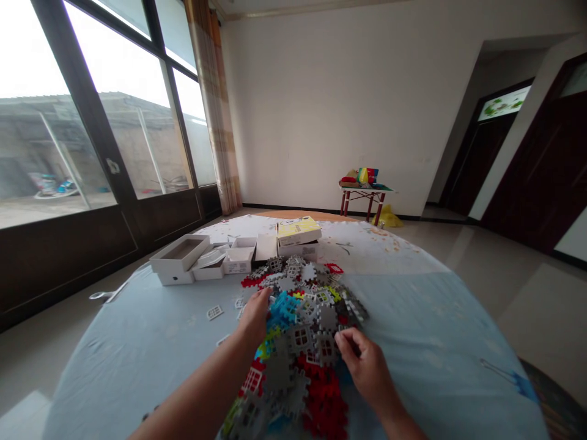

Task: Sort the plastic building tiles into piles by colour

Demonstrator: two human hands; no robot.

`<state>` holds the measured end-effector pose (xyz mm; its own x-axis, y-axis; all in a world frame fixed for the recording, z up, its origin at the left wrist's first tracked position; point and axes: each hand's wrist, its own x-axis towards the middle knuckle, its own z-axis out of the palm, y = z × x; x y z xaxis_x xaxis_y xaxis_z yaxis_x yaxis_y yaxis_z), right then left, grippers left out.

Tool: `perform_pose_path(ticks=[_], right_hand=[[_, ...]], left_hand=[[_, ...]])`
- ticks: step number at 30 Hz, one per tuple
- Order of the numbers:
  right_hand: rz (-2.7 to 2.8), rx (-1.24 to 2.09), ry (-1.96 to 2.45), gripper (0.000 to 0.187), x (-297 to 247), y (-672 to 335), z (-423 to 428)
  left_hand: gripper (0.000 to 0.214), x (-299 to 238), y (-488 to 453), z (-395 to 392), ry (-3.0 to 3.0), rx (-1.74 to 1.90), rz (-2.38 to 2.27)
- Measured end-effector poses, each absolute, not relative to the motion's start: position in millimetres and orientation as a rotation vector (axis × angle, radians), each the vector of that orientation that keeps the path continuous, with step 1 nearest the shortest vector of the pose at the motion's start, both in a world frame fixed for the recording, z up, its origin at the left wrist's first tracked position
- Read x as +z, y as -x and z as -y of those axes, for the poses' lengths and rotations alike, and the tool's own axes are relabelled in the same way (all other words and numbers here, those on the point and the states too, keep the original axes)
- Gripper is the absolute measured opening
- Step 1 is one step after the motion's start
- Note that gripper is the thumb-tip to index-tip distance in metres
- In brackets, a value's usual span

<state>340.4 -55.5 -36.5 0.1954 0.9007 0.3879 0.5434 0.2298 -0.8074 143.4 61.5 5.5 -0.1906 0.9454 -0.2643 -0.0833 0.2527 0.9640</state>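
A heap of flat interlocking plastic tiles (300, 333) in grey, red, blue and yellow-green lies on a round table covered with a pale blue cloth (435, 342). My left hand (254, 316) rests on the heap's left side next to a blue tile (284, 307), its fingers curled into the pieces. My right hand (362, 360) is at the heap's right edge, its fingers pinched together on a grey tile (326, 347). A small loose window piece (214, 312) lies on the cloth left of the heap.
Behind the heap stand several white boxes (183, 256), one open, and a yellow-lidded box (299, 232). A small red-legged table (364, 198) with colourful things stands by the far wall. Large windows (82, 140) run along the left; dark doors are at the right.
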Motion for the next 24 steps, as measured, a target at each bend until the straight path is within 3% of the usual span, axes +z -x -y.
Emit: perform_pose_path(ticks=[6, 10, 13, 17, 24], right_hand=[[1.470, 0.417, 1.436, 0.032, -36.1, -341.9, 55.4], [1.464, 0.415, 1.430, 0.032, -33.7, -342.1, 57.8], [1.463, 0.430, 1.426, 0.031, -32.0, -340.9, 59.3], [1.489, 0.460, 1.433, 0.032, -31.8, -337.3, 59.7], [1.487, 0.448, 1.441, 0.032, -34.2, -337.3, 60.1]], left_hand=[[0.044, 30.2, -161.2, -55.2, -1.143, 1.108, -1.171], [0.055, 41.1, -119.5, -43.8, -1.345, 1.130, -1.177], [0.059, 19.4, -58.8, -20.2, -1.813, 1.110, -1.496], [0.059, -27.4, 8.1, 28.2, -2.137, 0.770, -1.844], [0.058, -38.8, -19.7, 55.0, -2.131, 0.646, -1.878]])
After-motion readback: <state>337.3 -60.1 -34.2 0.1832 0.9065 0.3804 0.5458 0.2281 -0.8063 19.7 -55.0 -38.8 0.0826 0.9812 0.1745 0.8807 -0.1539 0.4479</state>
